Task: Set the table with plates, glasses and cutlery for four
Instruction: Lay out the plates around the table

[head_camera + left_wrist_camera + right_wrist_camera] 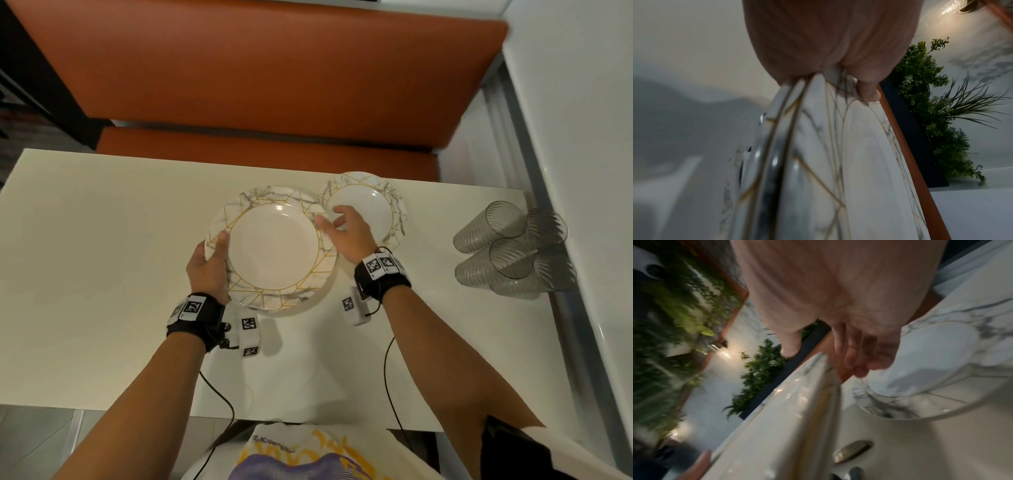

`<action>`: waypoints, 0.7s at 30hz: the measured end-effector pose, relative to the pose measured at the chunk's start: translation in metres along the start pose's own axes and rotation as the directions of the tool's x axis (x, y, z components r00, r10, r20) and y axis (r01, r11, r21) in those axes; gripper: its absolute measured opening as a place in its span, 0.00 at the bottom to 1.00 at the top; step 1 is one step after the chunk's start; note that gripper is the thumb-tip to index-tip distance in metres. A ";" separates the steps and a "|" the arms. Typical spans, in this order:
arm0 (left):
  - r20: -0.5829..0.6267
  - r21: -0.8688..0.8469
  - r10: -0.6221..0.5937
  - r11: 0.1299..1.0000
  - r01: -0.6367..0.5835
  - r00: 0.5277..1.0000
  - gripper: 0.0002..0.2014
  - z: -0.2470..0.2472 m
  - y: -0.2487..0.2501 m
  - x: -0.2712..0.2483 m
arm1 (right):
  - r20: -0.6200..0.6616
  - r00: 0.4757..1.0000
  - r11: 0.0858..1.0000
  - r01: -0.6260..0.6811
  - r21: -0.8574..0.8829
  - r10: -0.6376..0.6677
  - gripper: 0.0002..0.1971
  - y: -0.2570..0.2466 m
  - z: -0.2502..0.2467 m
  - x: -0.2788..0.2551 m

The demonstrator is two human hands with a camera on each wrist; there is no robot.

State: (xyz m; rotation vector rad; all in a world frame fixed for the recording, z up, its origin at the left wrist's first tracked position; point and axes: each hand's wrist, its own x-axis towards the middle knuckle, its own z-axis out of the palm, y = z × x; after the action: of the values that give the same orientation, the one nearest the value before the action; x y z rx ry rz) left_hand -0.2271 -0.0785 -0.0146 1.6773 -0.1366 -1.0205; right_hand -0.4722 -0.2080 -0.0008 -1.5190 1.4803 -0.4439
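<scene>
A stack of white marble-patterned plates with gold lines point(274, 246) hangs tilted just above the cream table point(102, 257). My left hand point(214, 253) grips the stack's left rim, thumb point(867, 92) on top and fingers underneath; two or three rims show in the stack point(838, 162). My right hand point(342, 226) hovers open at the stack's right rim point(797, 402), fingers point(855, 366) relaxed and blurred. One single plate point(363, 209) lies flat on the table at the back right, also seen beside my right hand point(941, 353). A spoon point(853, 451) lies on the table under the stack.
Several ribbed clear glasses point(510, 246) stand clustered at the table's right edge by the white wall. An orange bench point(274, 68) runs along the far side. Bare tabletop stretches left of the plates and along the near edge.
</scene>
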 end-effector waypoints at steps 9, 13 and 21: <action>0.092 0.061 0.003 0.998 -0.008 0.996 0.48 -0.022 -0.020 -0.018 | -0.063 0.998 0.995 -0.009 -0.103 0.003 0.32 0.022 0.004 -0.038; 0.101 0.110 0.042 0.993 -0.053 0.994 0.54 -0.036 -0.027 -0.027 | -0.249 0.956 0.988 -0.147 0.053 0.156 0.28 0.053 -0.003 -0.072; 0.057 0.231 0.166 0.957 -0.175 0.985 0.39 -0.101 -0.052 -0.033 | -0.495 0.740 0.888 -0.336 0.315 0.455 0.27 0.143 -0.005 -0.172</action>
State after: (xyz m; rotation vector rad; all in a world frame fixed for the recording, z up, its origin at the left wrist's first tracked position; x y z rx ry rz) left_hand -0.1999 0.0342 -0.0386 1.8255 -0.4344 -0.9327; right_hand -0.5944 -0.0278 -0.0534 -0.8883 2.0846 -0.7988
